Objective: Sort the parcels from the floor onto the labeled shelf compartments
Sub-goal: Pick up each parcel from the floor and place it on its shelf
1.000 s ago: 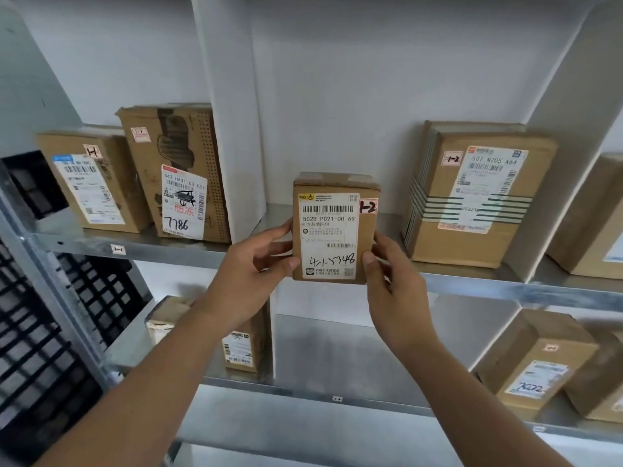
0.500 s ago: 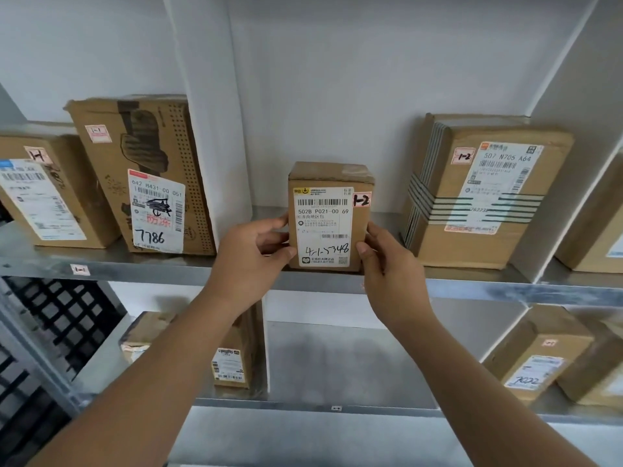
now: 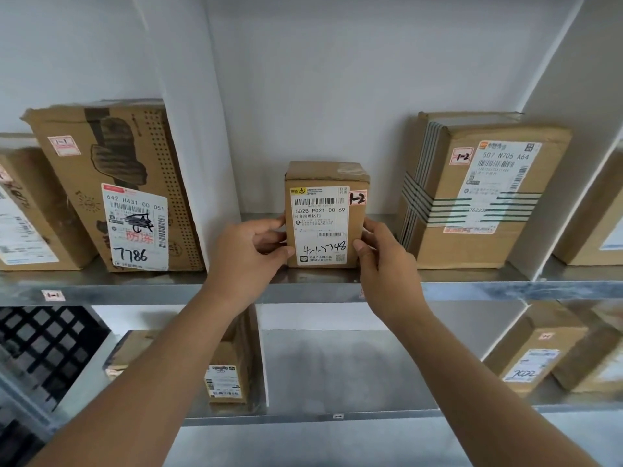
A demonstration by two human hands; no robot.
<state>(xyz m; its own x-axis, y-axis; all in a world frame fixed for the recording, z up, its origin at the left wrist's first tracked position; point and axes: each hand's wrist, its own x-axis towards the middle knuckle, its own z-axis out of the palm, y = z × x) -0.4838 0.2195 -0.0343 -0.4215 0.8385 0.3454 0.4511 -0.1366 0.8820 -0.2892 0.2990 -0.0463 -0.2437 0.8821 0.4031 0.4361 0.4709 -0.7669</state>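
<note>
The small parcel (image 3: 325,217) marked 1-2 stood upright near the front edge of the upper shelf (image 3: 472,288), left of the banded parcel (image 3: 478,193). Your left hand (image 3: 249,254) and right hand (image 3: 381,257) pinched its sides. An uneven release could have tipped it forward off the shelf.

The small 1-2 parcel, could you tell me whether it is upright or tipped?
Upright: the small parcel stands on the shelf, label lines level, both hands gripping its sides.
</note>
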